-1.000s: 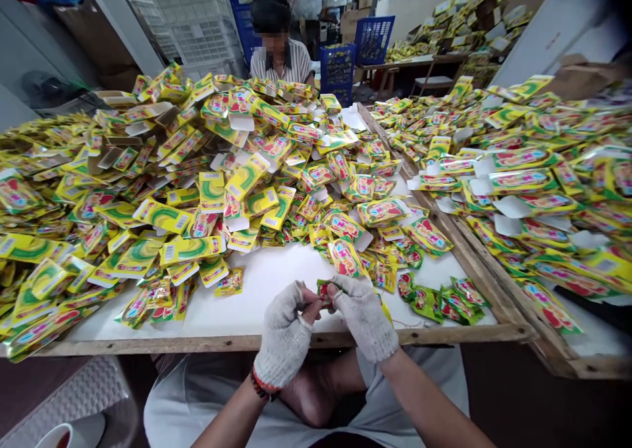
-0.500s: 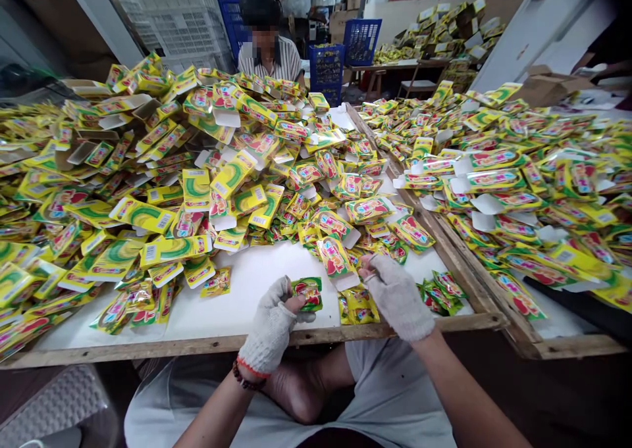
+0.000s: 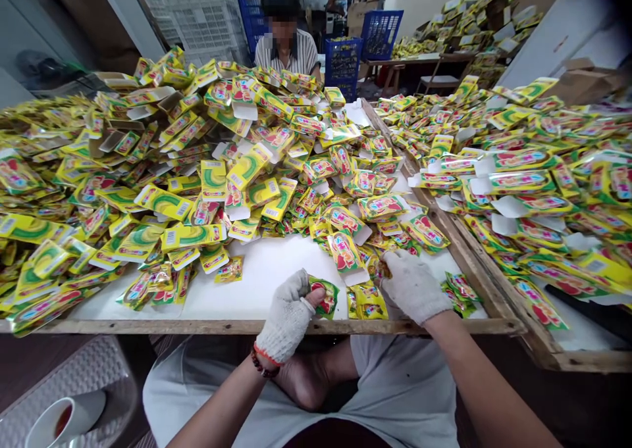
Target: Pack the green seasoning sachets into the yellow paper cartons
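My left hand point(image 3: 289, 313), in a white fingerless glove, pinches a small green and yellow sachet point(image 3: 326, 298) with a red picture, just above the front edge of the table. My right hand point(image 3: 412, 283), gloved alike, has its fingers curled down at the pile's near edge, beside a yellow box point(image 3: 347, 257) with a white open flap. Yellow and green wrapping shows at these fingertips, but what they grip is unclear. Several yellow sachets point(image 3: 367, 302) lie between my hands. Green sachets point(image 3: 460, 293) lie right of my right hand.
A big heap of yellow boxes point(image 3: 192, 236) covers the left and back of the table. A wooden strip point(image 3: 457, 250) divides it from another heap point(image 3: 523, 204) on the right. A person point(image 3: 286, 47) sits opposite. At lower left, a cup point(image 3: 66, 418) of dark liquid stands on a stool point(image 3: 93, 369).
The view has shifted, bringing the cup into sight. My left hand has tilted the sachet and still holds it. My right fingers have curled in against yellow wrapping at the pile's edge.
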The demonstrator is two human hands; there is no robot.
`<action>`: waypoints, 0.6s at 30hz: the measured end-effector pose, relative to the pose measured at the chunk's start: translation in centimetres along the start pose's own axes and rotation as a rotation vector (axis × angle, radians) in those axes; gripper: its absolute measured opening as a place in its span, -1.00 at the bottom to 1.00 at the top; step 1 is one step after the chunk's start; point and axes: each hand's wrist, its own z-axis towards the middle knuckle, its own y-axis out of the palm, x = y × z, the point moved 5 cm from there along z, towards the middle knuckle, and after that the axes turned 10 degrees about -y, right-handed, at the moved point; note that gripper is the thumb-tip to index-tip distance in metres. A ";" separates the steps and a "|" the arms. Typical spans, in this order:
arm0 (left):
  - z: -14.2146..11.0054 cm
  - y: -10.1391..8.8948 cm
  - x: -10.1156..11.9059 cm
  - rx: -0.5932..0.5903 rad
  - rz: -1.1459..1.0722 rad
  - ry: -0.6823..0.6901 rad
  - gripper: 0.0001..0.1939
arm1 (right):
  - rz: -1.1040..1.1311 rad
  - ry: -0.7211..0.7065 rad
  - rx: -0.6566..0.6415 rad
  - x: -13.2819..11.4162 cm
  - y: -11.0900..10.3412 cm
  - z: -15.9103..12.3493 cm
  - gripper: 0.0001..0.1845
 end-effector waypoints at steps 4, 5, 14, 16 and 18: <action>0.2 0.1 -0.6 -0.016 -0.080 -0.068 -0.74 | 0.059 0.032 -0.036 0.6 0.0 0.4 -0.81; 0.3 0.1 -0.8 -0.025 -0.130 -0.087 -0.72 | 0.074 0.042 -0.050 0.7 0.1 0.4 -0.78; 0.2 0.0 -1.3 -0.010 -0.183 -0.120 -0.65 | 0.072 0.034 -0.153 2.0 0.4 1.7 -0.64; 0.4 0.0 -1.4 -0.008 -0.177 -0.111 -0.66 | 0.170 0.038 -0.150 2.4 0.1 1.6 -0.68; 0.6 0.0 -1.5 0.000 -0.198 -0.105 -0.66 | 0.269 0.049 -0.077 2.8 -0.9 1.0 -0.70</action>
